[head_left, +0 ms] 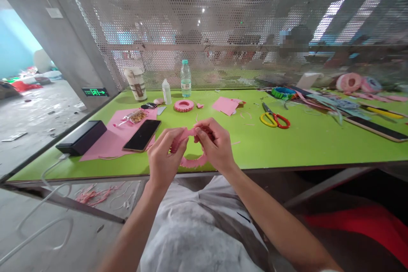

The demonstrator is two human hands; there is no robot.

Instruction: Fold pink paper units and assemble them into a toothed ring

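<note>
Both hands hold a pink pleated paper ring [194, 162] above the front edge of the green table. My left hand [164, 153] pinches its upper left part between thumb and fingers. At the top of the ring, the fingers of my right hand [217, 142] are closed on the paper, close to the left fingertips. The ring's lower curve hangs below the hands; parts of its sides are hidden behind the fingers. Beyond the hands lies a second pink pleated ring [183, 106], flat on the table, with a small pink scrap [199, 106] beside it.
Left on the green table [306, 144] are a phone [142, 135], pink paper [103, 136], a black box [81, 137] and a cup [135, 83]. A glue bottle [166, 92] and water bottle [185, 80] stand behind. Scissors [274, 117] and paper strips [328, 100] lie right. A perforated screen [197, 21] borders the back.
</note>
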